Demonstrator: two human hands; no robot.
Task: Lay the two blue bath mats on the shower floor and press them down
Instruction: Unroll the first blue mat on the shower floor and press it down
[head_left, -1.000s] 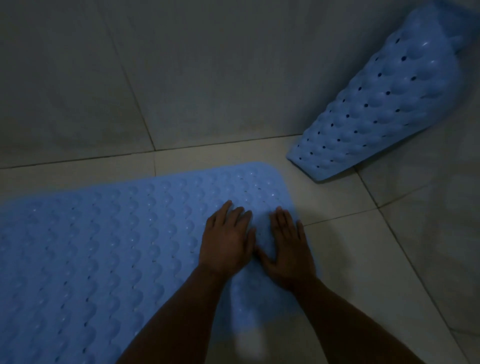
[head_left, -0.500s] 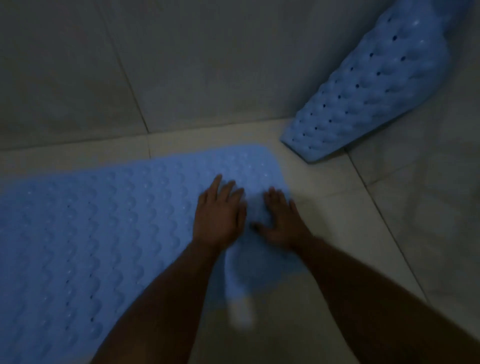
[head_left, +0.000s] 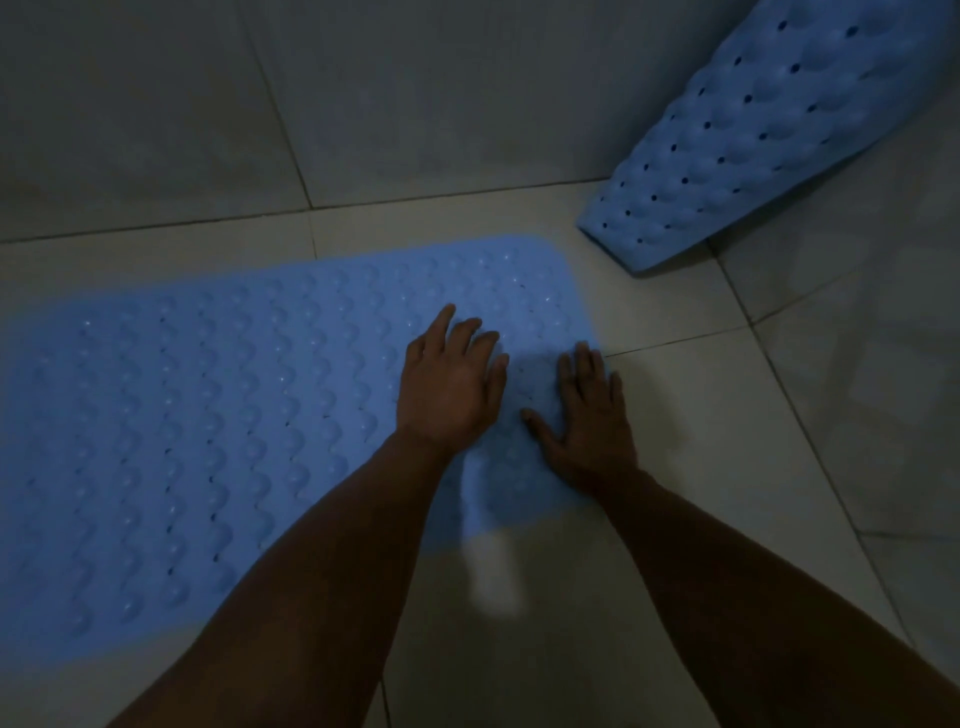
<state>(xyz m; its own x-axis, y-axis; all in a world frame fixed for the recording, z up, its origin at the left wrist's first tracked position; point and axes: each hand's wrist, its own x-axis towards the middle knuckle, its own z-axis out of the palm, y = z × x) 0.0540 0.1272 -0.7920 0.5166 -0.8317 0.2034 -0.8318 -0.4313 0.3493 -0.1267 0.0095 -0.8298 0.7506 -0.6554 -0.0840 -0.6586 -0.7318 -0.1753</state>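
One blue bath mat (head_left: 208, 415) with a bumpy surface lies flat on the tiled shower floor (head_left: 701, 441), stretching from the left edge to the middle. My left hand (head_left: 449, 384) rests palm down on its right end, fingers spread. Just to the right, my right hand (head_left: 587, 415) lies flat on the mat's right edge, thumb out. A second blue mat (head_left: 769, 130), bumpy with small holes, leans curled against the wall in the upper right corner, its lower end on the floor.
Grey tiled walls (head_left: 363, 104) rise behind the mats and meet in the corner behind the leaning mat. Pale floor tiles with dark grout lines run to the right and below my arms. A bright blurred patch (head_left: 493, 571) shows on the floor between my forearms.
My hands have drawn a little apart on the mat's right end; they lay side by side before. The view has shifted slightly. The leaning mat has not moved.
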